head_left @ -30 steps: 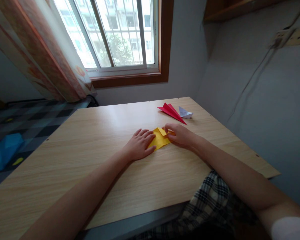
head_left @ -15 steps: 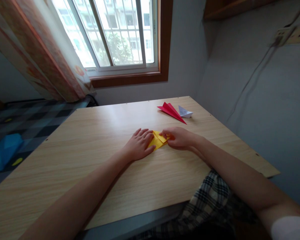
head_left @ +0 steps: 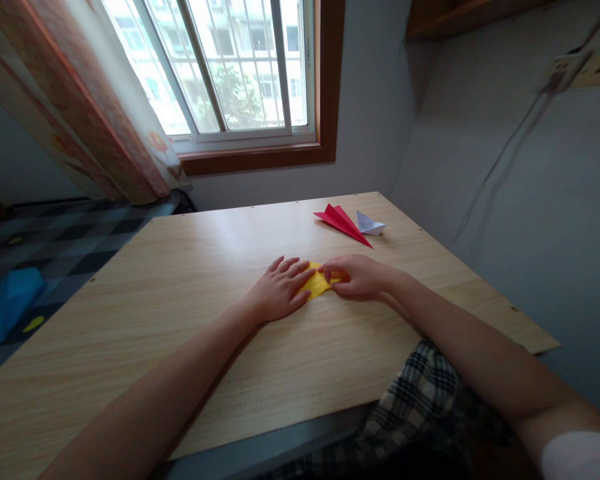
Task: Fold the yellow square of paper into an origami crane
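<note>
Yellow folded paper sheet (head_left: 317, 285): lies on the pale wood-grained desk (head_left: 220, 360), between the two hands and partly hidden by them.
Fold of the sheet: a part that stood raised a second ago now looks nearly flat against the rest. I judge this a fold laid over and being pressed; its sharpness cannot be verified from here.
Bare left hand (head_left: 280, 290): palm down, fingers spread, gripping nothing; they rest on the sheet's left part, slightly further over it than before.
Bare right hand (head_left: 360, 275): has moved inward; fingers curled, touching the sheet's right part. Whether they pinch or only press, I cannot tell.
Red folded paper plane (head_left: 341, 222): on the desk beyond the right hand, apart from it, undisturbed.
White folded paper boat (head_left: 371, 225): just right of the plane; contact unclear.
Blue folded paper-like piece (head_left: 10, 303): well apart, far left, on dark checked cloth (head_left: 70, 230).
</note>
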`<state>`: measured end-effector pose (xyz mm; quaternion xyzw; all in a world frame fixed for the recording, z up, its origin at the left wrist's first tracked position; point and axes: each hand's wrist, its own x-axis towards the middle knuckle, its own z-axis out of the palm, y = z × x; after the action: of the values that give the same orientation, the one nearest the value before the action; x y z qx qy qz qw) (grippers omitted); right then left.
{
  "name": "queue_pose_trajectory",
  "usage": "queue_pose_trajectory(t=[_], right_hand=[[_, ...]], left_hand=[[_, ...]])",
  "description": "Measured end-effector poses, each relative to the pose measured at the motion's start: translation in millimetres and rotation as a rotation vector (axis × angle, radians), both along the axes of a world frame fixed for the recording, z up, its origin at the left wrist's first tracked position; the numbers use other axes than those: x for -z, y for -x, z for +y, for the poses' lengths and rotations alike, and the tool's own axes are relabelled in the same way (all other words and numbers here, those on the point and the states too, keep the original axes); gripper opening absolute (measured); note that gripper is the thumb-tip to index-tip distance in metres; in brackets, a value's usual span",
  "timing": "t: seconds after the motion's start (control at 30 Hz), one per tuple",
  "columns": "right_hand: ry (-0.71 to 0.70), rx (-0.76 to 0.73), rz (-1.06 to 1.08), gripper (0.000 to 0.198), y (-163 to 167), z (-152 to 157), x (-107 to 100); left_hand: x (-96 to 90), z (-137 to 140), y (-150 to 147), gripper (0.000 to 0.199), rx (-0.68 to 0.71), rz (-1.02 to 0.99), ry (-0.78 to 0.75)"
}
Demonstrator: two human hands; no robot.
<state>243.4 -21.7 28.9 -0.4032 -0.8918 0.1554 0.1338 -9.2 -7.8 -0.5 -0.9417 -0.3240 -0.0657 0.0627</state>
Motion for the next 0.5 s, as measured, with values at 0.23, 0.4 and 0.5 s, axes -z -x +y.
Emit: queue_pose_trajectory(t=[0.23, 0.4, 0.5], right_hand=[[-0.016, -0.022, 0.057, 0.020, 0.0, 3.3, 6.6], [0.011, -0.061, 0.118, 0.030, 0.1, 4.1, 9.5], [0.002, -0.050, 0.134, 0.034, 0.4, 3.9, 10.8]], left_hand=[[-8.2, -0.8, -2.3, 0.050, -0.009, 0.034, 0.046], [-7.3, -1.8, -5.0, 0.045, -0.003, 0.009, 0.022], [-1.5, -2.5, -5.6, 0.045, -0.021, -0.008, -0.004]])
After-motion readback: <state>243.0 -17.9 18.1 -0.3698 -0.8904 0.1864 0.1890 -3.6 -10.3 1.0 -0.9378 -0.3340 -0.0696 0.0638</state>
